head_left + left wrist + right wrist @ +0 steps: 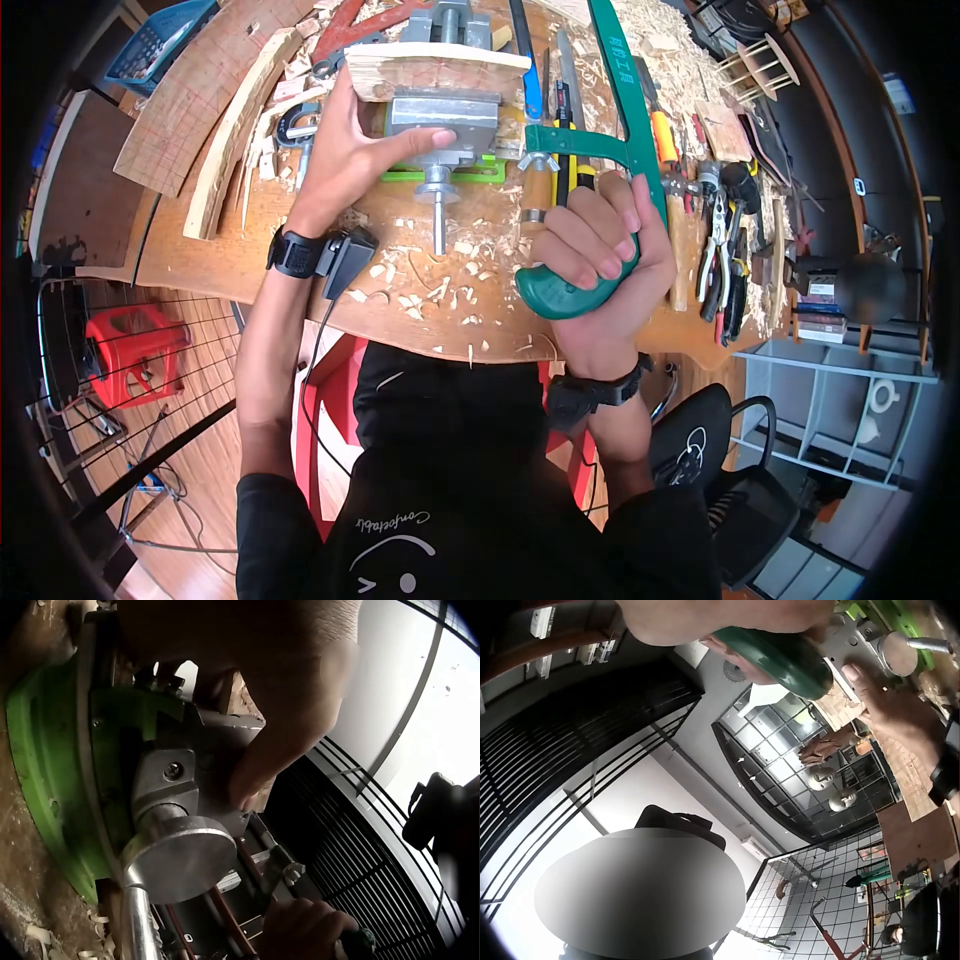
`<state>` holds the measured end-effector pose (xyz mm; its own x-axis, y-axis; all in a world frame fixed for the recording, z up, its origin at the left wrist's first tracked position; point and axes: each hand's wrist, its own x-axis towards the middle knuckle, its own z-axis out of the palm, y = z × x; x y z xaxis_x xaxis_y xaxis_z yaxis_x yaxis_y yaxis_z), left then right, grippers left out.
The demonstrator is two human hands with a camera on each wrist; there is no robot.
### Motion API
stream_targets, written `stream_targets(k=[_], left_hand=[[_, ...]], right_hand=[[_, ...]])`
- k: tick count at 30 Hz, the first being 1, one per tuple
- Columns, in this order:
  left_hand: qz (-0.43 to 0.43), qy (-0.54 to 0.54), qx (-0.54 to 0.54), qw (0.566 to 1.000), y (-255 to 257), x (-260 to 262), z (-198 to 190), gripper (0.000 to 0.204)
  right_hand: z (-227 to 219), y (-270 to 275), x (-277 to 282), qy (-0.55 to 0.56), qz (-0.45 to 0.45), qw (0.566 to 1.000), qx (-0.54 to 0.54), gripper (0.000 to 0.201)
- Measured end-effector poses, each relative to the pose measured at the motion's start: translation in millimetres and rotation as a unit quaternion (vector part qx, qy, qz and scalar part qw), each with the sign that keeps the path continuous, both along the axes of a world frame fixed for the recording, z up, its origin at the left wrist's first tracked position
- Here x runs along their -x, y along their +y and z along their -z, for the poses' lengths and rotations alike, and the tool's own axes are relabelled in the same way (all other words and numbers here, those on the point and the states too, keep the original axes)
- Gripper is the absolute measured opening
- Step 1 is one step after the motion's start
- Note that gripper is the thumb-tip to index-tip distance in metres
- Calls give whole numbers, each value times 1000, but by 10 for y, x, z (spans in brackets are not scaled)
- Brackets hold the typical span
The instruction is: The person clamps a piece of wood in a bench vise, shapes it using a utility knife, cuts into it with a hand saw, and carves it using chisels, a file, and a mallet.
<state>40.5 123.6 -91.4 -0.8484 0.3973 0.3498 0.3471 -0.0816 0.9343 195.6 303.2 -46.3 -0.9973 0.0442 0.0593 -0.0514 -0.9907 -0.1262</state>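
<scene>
Left hand (350, 165) touches the vise (444, 118) by thumb, other fingers I cannot tell; to vise's right, right hand (610, 260) grips saw (622, 85).

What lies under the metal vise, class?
A green piece sticks out from under the metal vise, over the wooden table. Its middle, and anything else beneath the vise, is covered and cannot be seen.

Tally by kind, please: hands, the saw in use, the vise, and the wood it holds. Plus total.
Bare hands: 2 (left hand, right hand)
Green-framed saw with green handle: 1
Grey metal vise: 1
Pale wooden piece with curved top edge: 1
Total: 5
</scene>
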Motion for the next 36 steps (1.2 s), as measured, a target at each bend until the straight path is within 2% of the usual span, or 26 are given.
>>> stream_targets(k=[4, 6, 11, 14, 16, 21, 24, 28, 32, 33, 36], left_hand=[[-4, -16, -14, 1000, 16, -36, -16, 82], [-34, 29, 20, 999, 43, -54, -32, 81], [-19, 68, 38, 997, 3, 2, 14, 80], [-33, 37, 49, 998, 8, -1, 48, 82], [10, 51, 5, 999, 16, 15, 32, 84], [15, 40, 16, 999, -55, 32, -22, 79], [21, 49, 29, 998, -56, 58, -30, 78], [-3, 53, 54, 997, -72, 35, -57, 79], [19, 44, 32, 998, -71, 77, -9, 81], [14, 44, 41, 998, -74, 65, -25, 81], [11, 45, 42, 998, -56, 43, -48, 81]], right_hand=[[-26, -105, -307, -28, 14, 999, -17, 39], [-30, -157, -608, -52, 15, 998, -13, 39], [-53, -171, -1285, -132, 13, 991, -35, 39], [-74, -160, -1512, -115, -3, 993, -33, 39], [-79, -179, -1525, -111, -1, 994, -25, 39], [-39, -196, -1415, -104, 8, 993, -47, 39], [54, -179, -1041, -69, 11, 998, -1, 38], [51, -171, -650, -33, 12, 998, -48, 37], [-24, -100, -256, -14, 12, 1000, -9, 37], [-60, -96, -151, -59, 30, 998, -16, 39], [-76, -35, 16, -48, 19, 999, 11, 39]])
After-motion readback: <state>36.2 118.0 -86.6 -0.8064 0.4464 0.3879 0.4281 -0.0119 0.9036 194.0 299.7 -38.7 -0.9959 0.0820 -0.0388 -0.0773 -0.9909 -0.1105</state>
